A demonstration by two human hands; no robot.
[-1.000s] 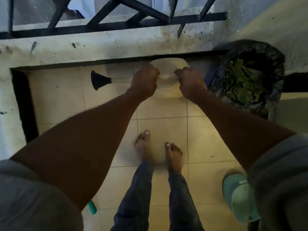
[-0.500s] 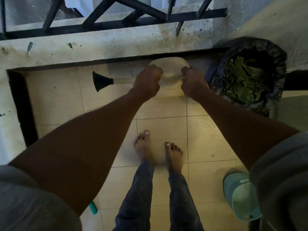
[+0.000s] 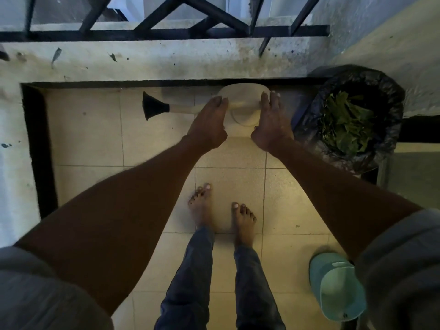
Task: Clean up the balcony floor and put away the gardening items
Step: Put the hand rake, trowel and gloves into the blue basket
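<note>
A: Where was the watering can [image 3: 242, 108] at that moment?

B: It stood on the tiled balcony floor [image 3: 90, 129], at the floor's far edge, right against the dark strip under the concrete ledge [image 3: 152, 60] that carried the black railing [image 3: 166, 32]. Its spout ran toward the left edge of the floor and ended in a black rose [image 3: 152, 106].

A: And the hands?

B: The left hand [image 3: 209, 125] lay along the can's left side, where the spout met the body, fingers straight and close together, pointing at the ledge. The right hand [image 3: 271, 122] lay along the can's right side in the same way, fingers straight, tips near the can's far rim. Neither hand curled round anything; whether the palms really pressed the can or only flanked it, I could not tell.

A: What else was on the floor?

B: A bin lined with a black bag [image 3: 357, 91] sat in the far right corner, just beside the can, with green leaves [image 3: 345, 122] inside. A teal container [image 3: 338, 287] lay near the right edge, close to the person, partly hidden by the right sleeve [image 3: 404, 270]. The person's bare feet [image 3: 202, 206] stood mid-floor, below the can, with dark trousers [image 3: 190, 282] above them.
</note>
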